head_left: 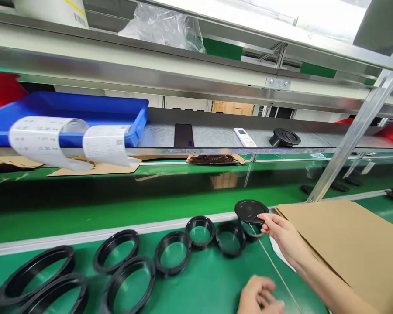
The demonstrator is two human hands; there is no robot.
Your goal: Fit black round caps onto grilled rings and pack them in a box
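Hands (259,298), black disc (249,211), ridged face up

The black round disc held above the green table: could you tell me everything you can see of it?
The black round plastic-looking disc has a raised rim and curved ridges on its face, with a slight sheen. The right hand pinches its near right edge, thumb on top. It lies roughly level, face up, partly hiding a black plastic-looking ring below; whether the two touch is unclear.
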